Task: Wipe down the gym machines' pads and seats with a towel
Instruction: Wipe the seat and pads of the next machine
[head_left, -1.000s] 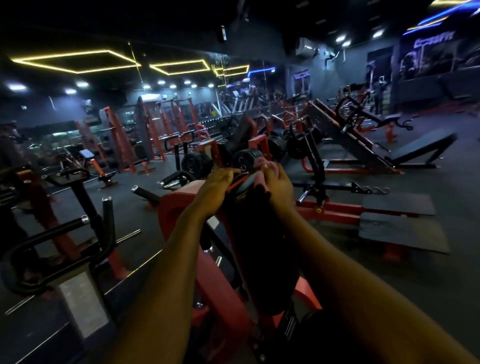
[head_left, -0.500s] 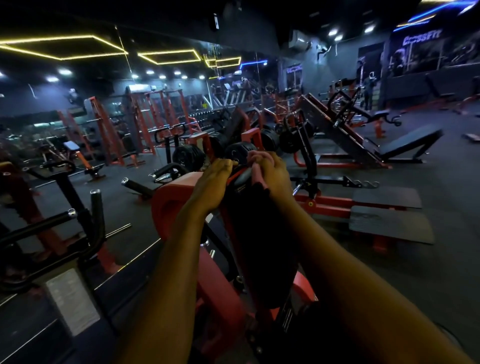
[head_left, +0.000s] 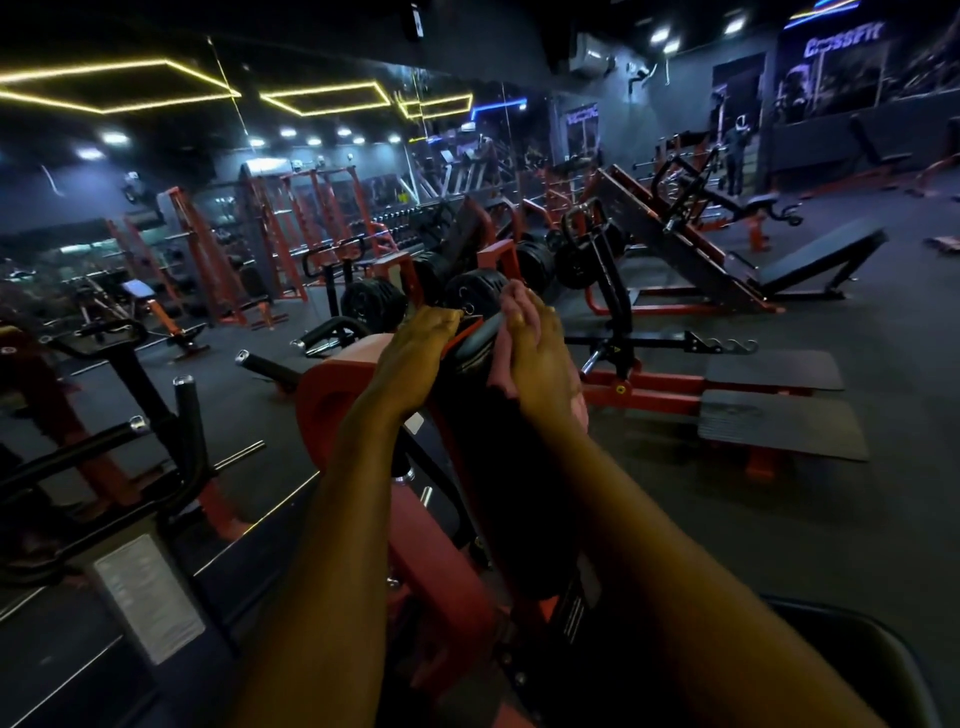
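A black upright chest pad (head_left: 498, 493) stands on a red machine frame (head_left: 332, 395) right in front of me. My left hand (head_left: 415, 348) holds the pad's top left edge, with its fingers over the rim. My right hand (head_left: 537, 353) holds a pink towel (head_left: 579, 410) against the pad's top right side; pink cloth shows along the thumb and under the wrist. Most of the towel is hidden beneath the hand. A black seat (head_left: 852, 654) lies at the lower right.
Black handle bars (head_left: 182, 415) rise on the left beside a machine with a white label (head_left: 148, 597). Weight plates (head_left: 374, 304) sit just beyond the pad. A low red frame with black foot platforms (head_left: 779, 421) and a leg press (head_left: 691, 249) stand to the right.
Both hands stay at the top of the pad. My right hand with the towel has slid slightly along the pad's upper right side; the view has shifted a little.
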